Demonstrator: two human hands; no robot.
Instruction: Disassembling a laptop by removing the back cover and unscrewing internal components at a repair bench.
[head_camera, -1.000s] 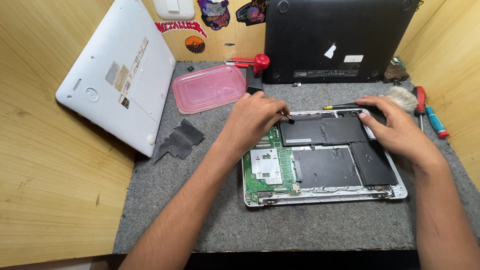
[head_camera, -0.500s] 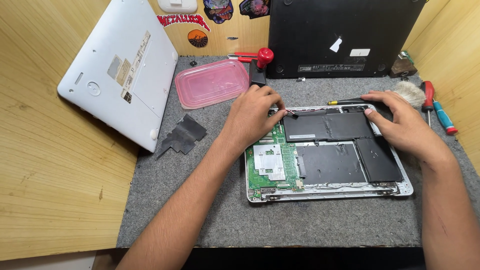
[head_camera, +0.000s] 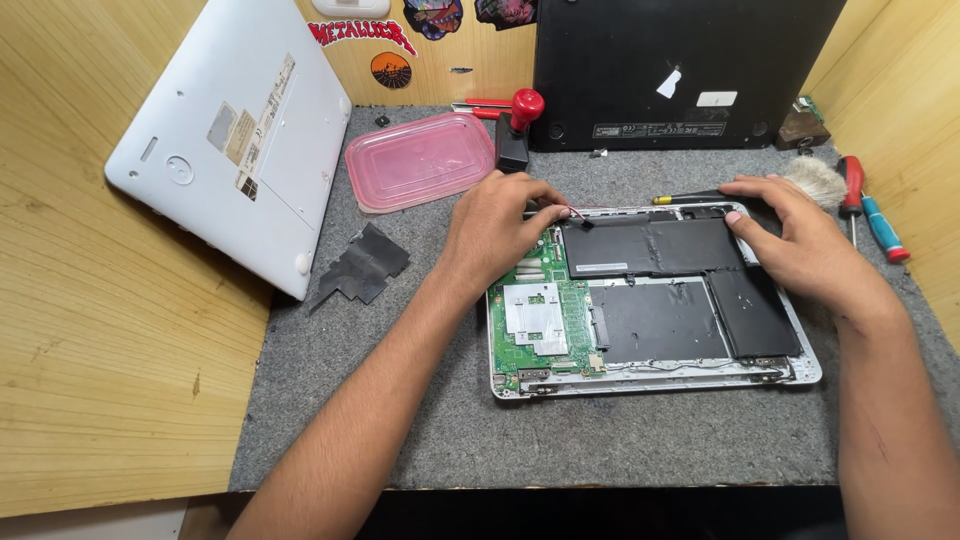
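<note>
Opened laptop (head_camera: 655, 300) lay centred on grey mat (head_camera: 400, 420). Left hand (head_camera: 500, 235) pinched the battery connector lead (head_camera: 578, 217); right hand (head_camera: 790, 240) pressed flat, grasping nothing, on black battery (head_camera: 650, 245). Risk: a hard tug likely tearing wires or socket.

I see my left hand (head_camera: 500, 232) pinching a small black connector (head_camera: 587, 224) on thin wires at the opened laptop (head_camera: 650, 380)'s 11 o'clock corner. My right hand (head_camera: 795, 240) rests flat on the black battery (head_camera: 650, 247), toward 2 o'clock. A pink lidded box (head_camera: 420, 160) lies on the grey tabletop (head_camera: 400, 420) at 10 o'clock.
</note>
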